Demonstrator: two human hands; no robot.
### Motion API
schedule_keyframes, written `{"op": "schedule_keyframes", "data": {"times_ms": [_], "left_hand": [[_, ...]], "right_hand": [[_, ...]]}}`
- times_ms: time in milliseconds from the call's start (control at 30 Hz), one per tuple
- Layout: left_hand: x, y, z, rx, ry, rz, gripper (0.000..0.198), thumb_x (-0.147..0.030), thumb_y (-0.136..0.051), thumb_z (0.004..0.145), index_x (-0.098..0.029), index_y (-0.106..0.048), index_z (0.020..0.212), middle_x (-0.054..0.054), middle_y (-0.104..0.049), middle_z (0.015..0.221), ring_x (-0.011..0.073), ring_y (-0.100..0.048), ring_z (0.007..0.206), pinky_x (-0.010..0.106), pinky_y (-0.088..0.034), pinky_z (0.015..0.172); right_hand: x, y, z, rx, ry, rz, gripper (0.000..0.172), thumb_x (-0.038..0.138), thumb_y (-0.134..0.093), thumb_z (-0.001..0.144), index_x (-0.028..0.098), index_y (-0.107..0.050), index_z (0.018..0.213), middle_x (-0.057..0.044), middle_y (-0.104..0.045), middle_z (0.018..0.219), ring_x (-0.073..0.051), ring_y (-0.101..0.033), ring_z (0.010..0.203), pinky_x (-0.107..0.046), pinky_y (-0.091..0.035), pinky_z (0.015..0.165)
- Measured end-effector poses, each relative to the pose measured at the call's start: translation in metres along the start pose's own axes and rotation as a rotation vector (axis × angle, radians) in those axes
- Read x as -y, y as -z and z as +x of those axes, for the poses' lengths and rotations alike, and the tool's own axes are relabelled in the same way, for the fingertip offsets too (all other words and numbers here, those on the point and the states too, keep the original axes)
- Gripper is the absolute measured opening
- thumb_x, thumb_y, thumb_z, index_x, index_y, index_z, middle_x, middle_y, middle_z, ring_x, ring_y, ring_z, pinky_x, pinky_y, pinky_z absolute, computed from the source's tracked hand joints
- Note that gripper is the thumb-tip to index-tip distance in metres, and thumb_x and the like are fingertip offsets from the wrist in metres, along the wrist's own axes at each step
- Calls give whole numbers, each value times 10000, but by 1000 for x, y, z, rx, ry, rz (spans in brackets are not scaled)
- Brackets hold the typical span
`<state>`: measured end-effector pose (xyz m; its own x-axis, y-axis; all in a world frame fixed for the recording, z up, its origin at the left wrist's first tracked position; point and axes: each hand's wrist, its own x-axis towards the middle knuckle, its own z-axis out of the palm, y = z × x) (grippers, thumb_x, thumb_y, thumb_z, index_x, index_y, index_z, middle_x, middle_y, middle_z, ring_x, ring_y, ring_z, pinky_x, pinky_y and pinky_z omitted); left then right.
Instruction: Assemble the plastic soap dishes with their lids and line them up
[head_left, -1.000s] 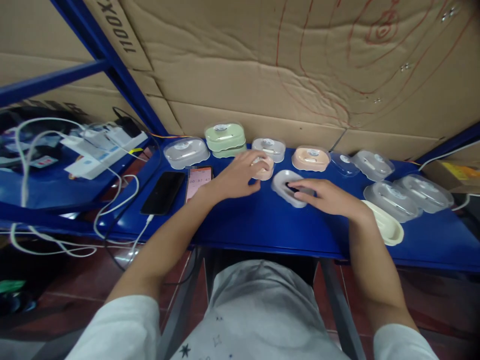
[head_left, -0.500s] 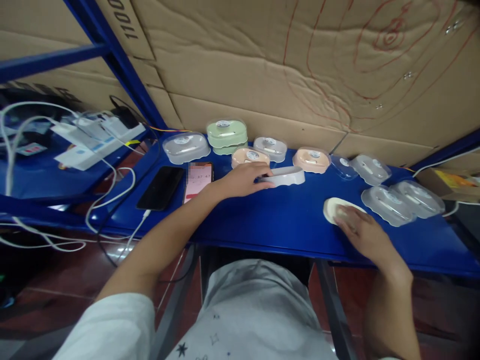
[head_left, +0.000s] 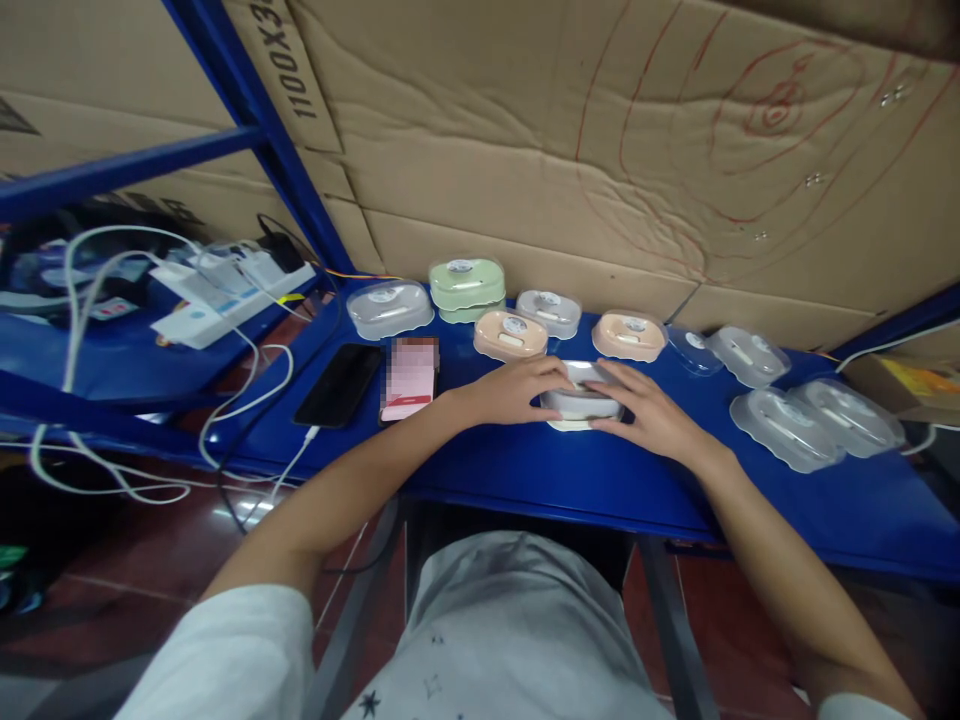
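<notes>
1. The grey tray (head_left: 577, 404) lies between both hands, on top of a cream tray (head_left: 574, 425); whether the 2 are fully seated, I cannot tell.
2. Its long axis runs roughly from 9 to 3 o'clock.
3. The left hand (head_left: 525, 390) grips its 9 o'clock end, the right hand (head_left: 651, 412) its 3 o'clock end; neither is nearer.
4. From it, a peach box (head_left: 510, 345) sits near 10 o'clock.
</notes>
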<state>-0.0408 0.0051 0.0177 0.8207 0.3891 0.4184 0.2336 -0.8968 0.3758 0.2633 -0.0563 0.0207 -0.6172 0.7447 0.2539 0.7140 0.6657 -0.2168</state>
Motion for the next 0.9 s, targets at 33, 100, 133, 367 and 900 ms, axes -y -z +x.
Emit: {"op": "schedule_keyframes", "data": {"times_ms": [33,100,133,367,900], "left_hand": [[0,0,0,7,-4,18,376,-336,-778,950,-230,-700,1302,126,-659,1336,294,-641,1247,434,-525,1075],[2,1,-1,36,-15,81,416,-361,-804,930,-227,-701,1310,142,-640,1366,320,-618,1278,469,-507,1104],[2,1,-1,51,-22,115,423,-380,-814,921,-218,-706,1297,149,-639,1367,333,-608,1287,484,-498,1113],[3,2,1,92,-18,251,306,-340,-754,947,-194,-700,1211,132,-674,1271,325,-599,1234,478,-471,1097],[1,3,0,116,31,238,347,-470,-814,911,-183,-681,1052,129,-643,1218,322,-615,1167,447,-480,1027]], "right_hand": [[-5,-4,-1,5,-7,1,640,581,-684,982,316,-566,1553,-116,-440,1694,-370,-420,1566,-635,-411,1256],[-9,-10,-4,-1,-8,-13,614,567,-667,996,281,-589,1534,-132,-508,1645,-355,-435,1560,-607,-436,1253],[-9,-12,-5,-6,2,-29,591,544,-647,1014,270,-590,1533,-135,-524,1631,-345,-435,1562,-595,-436,1260],[-5,-12,2,-5,86,-77,579,427,-587,1067,314,-475,1624,-97,-484,1667,-316,-423,1572,-589,-409,1285],[-52,6,-12,-444,-405,-132,439,441,-391,1101,211,-744,1225,-137,-753,1284,-298,-666,1276,-513,-493,1155]]}}
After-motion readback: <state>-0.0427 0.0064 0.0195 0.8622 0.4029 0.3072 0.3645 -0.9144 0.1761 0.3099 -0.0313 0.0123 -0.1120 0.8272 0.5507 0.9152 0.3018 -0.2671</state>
